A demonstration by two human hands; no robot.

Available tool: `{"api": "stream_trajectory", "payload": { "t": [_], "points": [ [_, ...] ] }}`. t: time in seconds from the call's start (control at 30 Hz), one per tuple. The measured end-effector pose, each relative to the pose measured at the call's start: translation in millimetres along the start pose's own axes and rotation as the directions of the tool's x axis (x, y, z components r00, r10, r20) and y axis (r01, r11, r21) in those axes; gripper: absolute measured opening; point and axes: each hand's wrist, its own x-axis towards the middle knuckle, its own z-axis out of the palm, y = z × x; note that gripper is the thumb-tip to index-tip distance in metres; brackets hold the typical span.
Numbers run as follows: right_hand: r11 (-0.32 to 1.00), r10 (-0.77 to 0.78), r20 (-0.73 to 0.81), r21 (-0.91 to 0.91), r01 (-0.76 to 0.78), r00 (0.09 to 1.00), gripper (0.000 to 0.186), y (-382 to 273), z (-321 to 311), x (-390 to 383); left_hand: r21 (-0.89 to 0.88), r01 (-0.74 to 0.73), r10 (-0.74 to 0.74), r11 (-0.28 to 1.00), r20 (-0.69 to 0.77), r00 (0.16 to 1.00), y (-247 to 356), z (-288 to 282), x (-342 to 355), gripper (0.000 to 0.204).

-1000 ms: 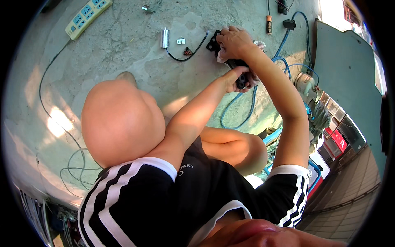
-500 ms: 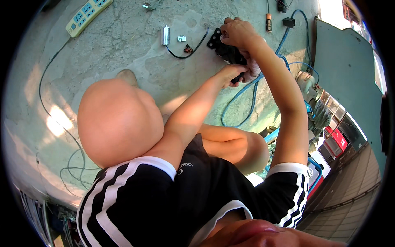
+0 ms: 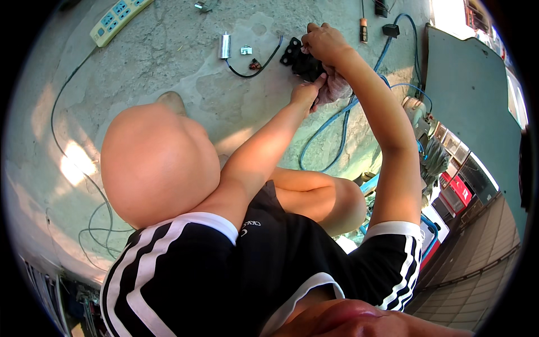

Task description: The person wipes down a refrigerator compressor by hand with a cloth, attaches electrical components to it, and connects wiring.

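Observation:
A black part [image 3: 304, 65] with rounded lobes at its far end is between my hands, over the concrete floor. My left hand [image 3: 306, 95] is closed around its near end, the thumb pointing up along it. A pale pinkish-grey rag [image 3: 336, 89] hangs against the part's right side. My right hand [image 3: 325, 42] reaches over from the right with fingers curled, pinching the rag's upper end against the part. The right hand hides some of the black part, so its full shape cannot be made out.
Left of my hands lie a silver cylinder [image 3: 225, 45] with a black wire, a small metal piece [image 3: 246, 50] and a small dark red piece [image 3: 255, 64]. A power strip [image 3: 119, 21], screwdriver [image 3: 364, 31], blue hose [image 3: 345, 135] and green panel [image 3: 469, 84] surround the spot.
My left hand has shifted slightly up and left, and its thumb now lies higher along the black part. More of the rag shows below my right hand.

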Motion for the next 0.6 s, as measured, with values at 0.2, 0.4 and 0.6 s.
{"api": "stream_trajectory", "payload": {
  "t": [0.2, 0.4, 0.6],
  "points": [
    [0.998, 0.027, 0.0, 0.058, -0.026, 1.0, 0.008, 2, 0, 1, 0.007, -0.166, 0.161, 0.986, -0.295, 0.942, 1, -16, 9, 0.047],
    [0.991, -0.118, 0.095, -0.046, 0.123, 0.988, 0.007, -11, -10, -1, 0.296, -0.371, 0.459, 0.88, -0.334, 0.823, -16, -32, 46, 0.034],
    [0.982, -0.166, 0.109, -0.069, 0.174, 0.98, 0.012, -15, -11, -2, 0.442, -0.368, 0.536, 0.818, -0.351, 0.768, -11, -30, 33, 0.03]
  ]
}}
